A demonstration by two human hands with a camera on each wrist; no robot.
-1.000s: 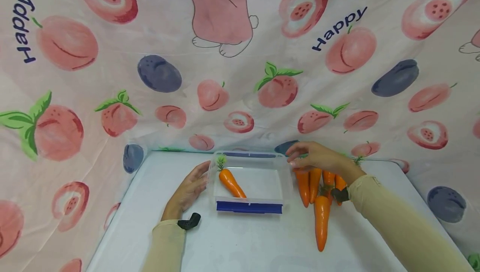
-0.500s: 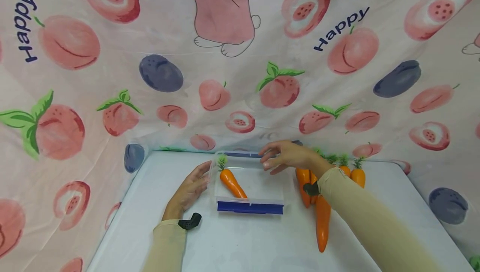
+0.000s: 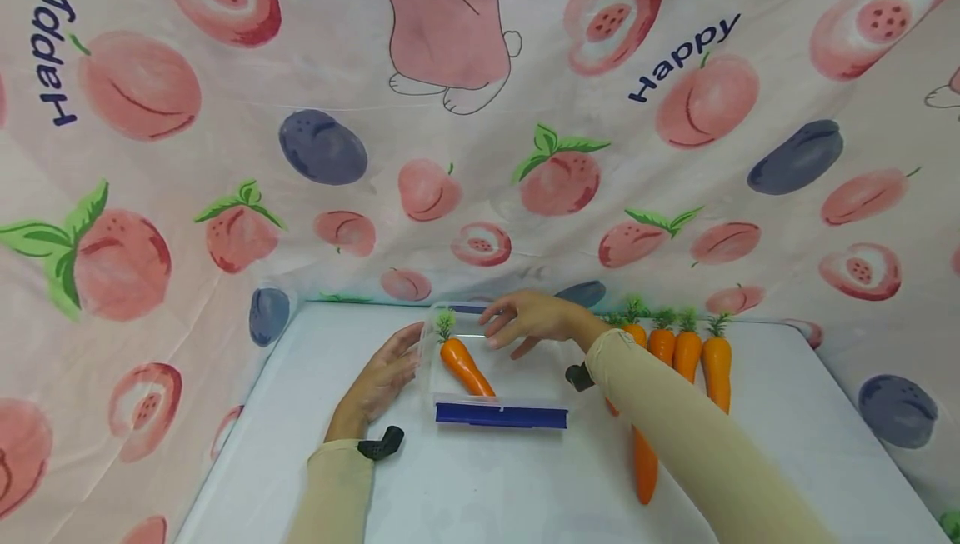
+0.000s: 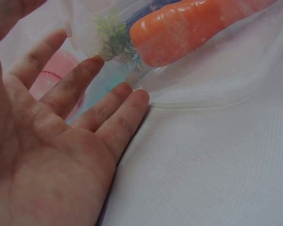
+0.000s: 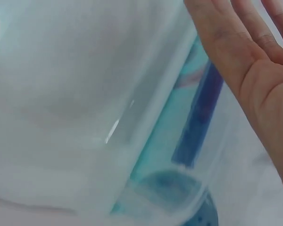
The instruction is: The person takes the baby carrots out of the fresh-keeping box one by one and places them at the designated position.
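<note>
A clear plastic box [image 3: 501,402] with blue latches stands at the middle of the table, and one carrot [image 3: 467,367] with a green top lies slanted inside its left part. My left hand [image 3: 384,377] is at the box's left wall, fingers extended; in the left wrist view its fingertips are close to the clear wall, with the carrot [image 4: 179,35] behind it. Above the box's back right part hovers my right hand [image 3: 536,321], fingers loosely bent, with nothing visible in them. The right wrist view shows this hand [image 5: 259,70] over the box's rim.
To the right of the box lie several more carrots [image 3: 716,365], partly hidden behind my right sleeve [image 3: 690,427]. One carrot [image 3: 645,469] points toward the front. A cloth [image 3: 480,219] printed with peaches hangs behind the white table [image 3: 465,486].
My right hand has moved left from above the carrots to over the box, uncovering the carrots' green tops. The left hand has stayed at the box's left side.
</note>
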